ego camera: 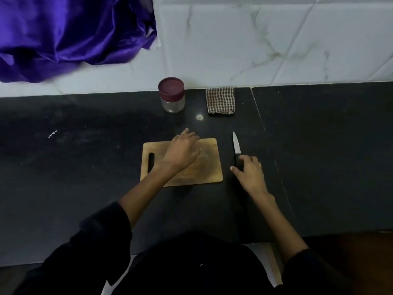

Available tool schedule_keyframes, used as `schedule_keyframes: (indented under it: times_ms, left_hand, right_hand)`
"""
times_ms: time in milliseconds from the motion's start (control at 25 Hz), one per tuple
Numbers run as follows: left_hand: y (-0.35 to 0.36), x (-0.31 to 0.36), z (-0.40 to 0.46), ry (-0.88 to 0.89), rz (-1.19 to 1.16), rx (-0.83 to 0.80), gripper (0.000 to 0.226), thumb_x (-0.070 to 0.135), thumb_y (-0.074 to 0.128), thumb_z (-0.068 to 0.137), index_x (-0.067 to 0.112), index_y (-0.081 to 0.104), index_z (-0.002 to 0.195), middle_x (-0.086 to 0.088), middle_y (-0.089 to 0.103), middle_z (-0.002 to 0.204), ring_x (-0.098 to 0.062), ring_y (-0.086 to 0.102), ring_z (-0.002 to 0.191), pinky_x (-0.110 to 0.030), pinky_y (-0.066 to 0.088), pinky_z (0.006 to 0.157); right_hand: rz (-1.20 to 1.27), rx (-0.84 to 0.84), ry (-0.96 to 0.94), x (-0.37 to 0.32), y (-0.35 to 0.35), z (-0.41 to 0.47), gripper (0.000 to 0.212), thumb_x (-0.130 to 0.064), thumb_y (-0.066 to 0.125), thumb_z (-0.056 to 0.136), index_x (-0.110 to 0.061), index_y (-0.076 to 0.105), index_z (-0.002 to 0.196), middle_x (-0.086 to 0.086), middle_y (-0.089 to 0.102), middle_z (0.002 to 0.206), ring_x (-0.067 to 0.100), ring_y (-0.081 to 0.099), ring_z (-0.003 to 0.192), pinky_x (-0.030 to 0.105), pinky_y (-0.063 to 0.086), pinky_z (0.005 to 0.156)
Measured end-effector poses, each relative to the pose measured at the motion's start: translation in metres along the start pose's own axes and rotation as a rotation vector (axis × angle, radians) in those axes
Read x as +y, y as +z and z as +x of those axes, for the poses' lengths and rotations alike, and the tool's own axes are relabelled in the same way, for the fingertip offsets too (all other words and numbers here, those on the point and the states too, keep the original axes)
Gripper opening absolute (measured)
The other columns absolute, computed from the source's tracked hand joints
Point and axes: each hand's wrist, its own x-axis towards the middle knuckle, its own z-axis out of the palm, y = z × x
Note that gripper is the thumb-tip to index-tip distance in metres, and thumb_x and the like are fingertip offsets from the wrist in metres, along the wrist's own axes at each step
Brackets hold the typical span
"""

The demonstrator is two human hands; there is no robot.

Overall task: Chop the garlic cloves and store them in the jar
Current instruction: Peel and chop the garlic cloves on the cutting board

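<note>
Wooden rectangular chopping board (209, 167) lies under the left hand (180, 154), fingers spread flat, holding nothing. Right hand (249, 171) rests loosely curled on the black-handled steel knife (236, 145) just beside the board; whether it grips, I cannot tell. Garlic cloves are not visible. Clear glass jar with maroon lid (171, 94) stands behind, still capped. Lifting the knife blade-first risks nicking the left fingers. Dark counter (85, 167) offers open room either side.

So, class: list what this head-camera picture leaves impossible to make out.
- Garlic cloves: none discernible; the left hand covers part of the cutting board.
- Jar contents: too small and dim, lid on.
- Knife handle: dark against the counter, under the right hand; hold unclear.
</note>
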Motion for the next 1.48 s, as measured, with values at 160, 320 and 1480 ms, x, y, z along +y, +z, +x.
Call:
schedule_keyframes:
  times_ms: [160,320,1480]
  left_hand:
    - [0.01,0.002,-0.009,-0.101,0.012,0.044,0.044,0.025,0.055,0.094,0.012,0.05,0.136,-0.01,0.044,0.146,-0.024,0.025,0.144,-0.044,0.029,0.115]
    - [0.014,-0.008,-0.024,-0.185,0.047,0.095,0.043,0.022,0.056,0.093,0.01,0.051,0.135,-0.012,0.047,0.144,-0.027,0.026,0.143,-0.044,0.028,0.115]
    - [0.034,-0.066,-0.034,-0.211,-0.136,0.075,0.056,0.031,0.07,0.083,0.015,0.051,0.133,-0.006,0.051,0.136,-0.023,0.041,0.13,-0.041,0.034,0.11]
  right_hand:
    - [-0.079,0.071,-0.002,0.005,0.004,0.012,0.051,-0.03,0.065,0.095,-0.008,0.045,0.137,0.017,0.046,0.135,0.035,0.046,0.127,0.044,0.044,0.102]
    - [-0.064,0.11,-0.015,0.002,0.011,0.024,0.043,-0.018,0.063,0.096,-0.004,0.045,0.132,0.019,0.048,0.13,0.036,0.049,0.121,0.043,0.045,0.098]
    - [0.485,-0.128,0.092,-0.09,0.064,-0.042,0.014,-0.02,0.049,0.103,-0.022,0.052,0.116,-0.001,0.056,0.096,0.015,0.058,0.078,0.034,0.055,0.069]
